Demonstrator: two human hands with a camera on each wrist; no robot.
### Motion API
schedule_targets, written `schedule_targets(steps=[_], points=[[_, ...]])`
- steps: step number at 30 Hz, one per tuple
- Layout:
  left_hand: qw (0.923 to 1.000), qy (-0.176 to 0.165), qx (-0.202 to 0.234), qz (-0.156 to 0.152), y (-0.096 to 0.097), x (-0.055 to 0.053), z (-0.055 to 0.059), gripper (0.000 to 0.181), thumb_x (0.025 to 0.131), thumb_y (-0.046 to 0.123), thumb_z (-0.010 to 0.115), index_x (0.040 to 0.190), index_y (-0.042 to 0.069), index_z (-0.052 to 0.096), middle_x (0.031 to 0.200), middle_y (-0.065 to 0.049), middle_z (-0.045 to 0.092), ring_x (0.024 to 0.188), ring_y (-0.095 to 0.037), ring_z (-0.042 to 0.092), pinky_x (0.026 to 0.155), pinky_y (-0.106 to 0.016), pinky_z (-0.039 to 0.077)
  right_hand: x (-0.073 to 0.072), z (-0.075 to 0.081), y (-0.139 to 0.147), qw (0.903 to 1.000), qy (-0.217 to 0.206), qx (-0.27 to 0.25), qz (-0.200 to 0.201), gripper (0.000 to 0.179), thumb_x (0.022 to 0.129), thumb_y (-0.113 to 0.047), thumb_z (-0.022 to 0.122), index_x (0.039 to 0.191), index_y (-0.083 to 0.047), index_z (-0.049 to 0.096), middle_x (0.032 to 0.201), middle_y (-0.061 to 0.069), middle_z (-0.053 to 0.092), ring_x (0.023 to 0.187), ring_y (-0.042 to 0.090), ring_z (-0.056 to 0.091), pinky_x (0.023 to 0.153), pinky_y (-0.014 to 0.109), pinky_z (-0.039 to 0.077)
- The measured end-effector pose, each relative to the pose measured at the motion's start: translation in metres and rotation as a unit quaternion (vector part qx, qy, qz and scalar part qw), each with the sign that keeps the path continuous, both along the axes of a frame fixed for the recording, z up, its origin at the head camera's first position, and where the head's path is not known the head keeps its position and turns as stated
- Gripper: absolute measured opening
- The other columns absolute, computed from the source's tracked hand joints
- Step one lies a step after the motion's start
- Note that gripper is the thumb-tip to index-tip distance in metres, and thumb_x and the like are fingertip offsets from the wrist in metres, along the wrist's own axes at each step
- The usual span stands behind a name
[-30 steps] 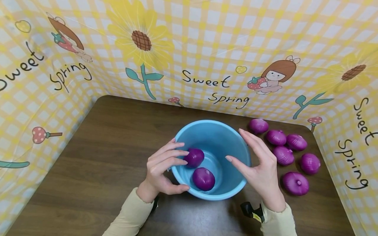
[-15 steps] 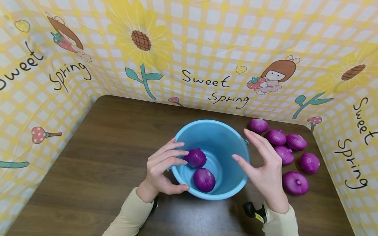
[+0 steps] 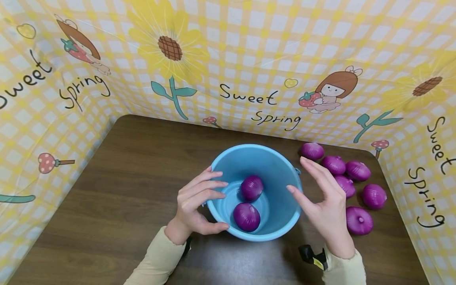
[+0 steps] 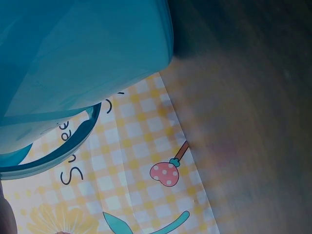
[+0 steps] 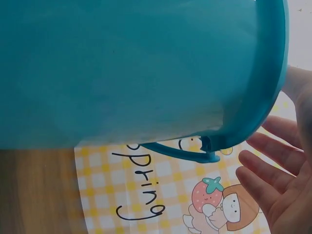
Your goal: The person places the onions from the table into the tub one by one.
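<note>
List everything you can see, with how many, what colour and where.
Bucket: 1, blue, on table
Handle: 1, blue, on bucket
Inside onions: 2, purple, in bucket
Loose onions: 6, purple, on table, right of bucket
Table: 1, brown, under bucket
Cloth: pieces unclear, yellow-white check, printed, around table
Wrist cameras: 2, black, at wrists
Sleeves: 2, cream, on arms
Left hand: 1, at bucket's left rim
Right hand: 1, at bucket's right side

The right hand (image 3: pixel 325 209) partly hides a purple onion (image 3: pixel 347 187); both wrist views cut off the blue bucket (image 5: pixel 122 73)
</note>
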State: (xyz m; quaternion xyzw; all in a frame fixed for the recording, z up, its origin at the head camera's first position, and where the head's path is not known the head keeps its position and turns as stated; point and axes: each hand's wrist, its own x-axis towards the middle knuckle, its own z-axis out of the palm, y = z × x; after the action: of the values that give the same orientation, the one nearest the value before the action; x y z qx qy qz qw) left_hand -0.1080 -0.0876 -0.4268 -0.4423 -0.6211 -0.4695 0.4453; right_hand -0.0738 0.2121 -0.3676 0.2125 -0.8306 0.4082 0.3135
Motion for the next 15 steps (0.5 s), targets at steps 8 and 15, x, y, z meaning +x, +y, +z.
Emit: schedule_targets(steps=[8, 15], points=[[1.0, 0.001, -0.001, 0.002, 0.0, 0.0, -0.001, 0.055, 0.082, 0.056, 0.076, 0.079, 0.001, 0.071, 0.094, -0.019, 0.074, 0.097, -0.041, 0.07, 0.097, -0.06, 0.049, 0.006, 0.01, -0.001, 0.9999, 0.007, 0.002, -0.008, 0.067, 0.09, -0.049, 0.075, 0.13, 0.004, 0.066, 0.13, 0.019, 0.065, 0.125, 0.03, 0.059, 0.109, 0.029, 0.042], [1.0, -0.001, -0.002, 0.002, -0.001, 0.0, -0.002, 0.055, 0.082, 0.056, 0.075, 0.079, 0.001, 0.072, 0.094, -0.018, 0.074, 0.096, -0.041, 0.07, 0.098, -0.06, 0.049, 0.005, 0.003, 0.013, 0.9996, -0.002, 0.008, -0.028, 0.065, 0.088, -0.045, 0.079, 0.131, 0.002, 0.067, 0.131, 0.018, 0.065, 0.126, 0.028, 0.058, 0.11, 0.029, 0.042]])
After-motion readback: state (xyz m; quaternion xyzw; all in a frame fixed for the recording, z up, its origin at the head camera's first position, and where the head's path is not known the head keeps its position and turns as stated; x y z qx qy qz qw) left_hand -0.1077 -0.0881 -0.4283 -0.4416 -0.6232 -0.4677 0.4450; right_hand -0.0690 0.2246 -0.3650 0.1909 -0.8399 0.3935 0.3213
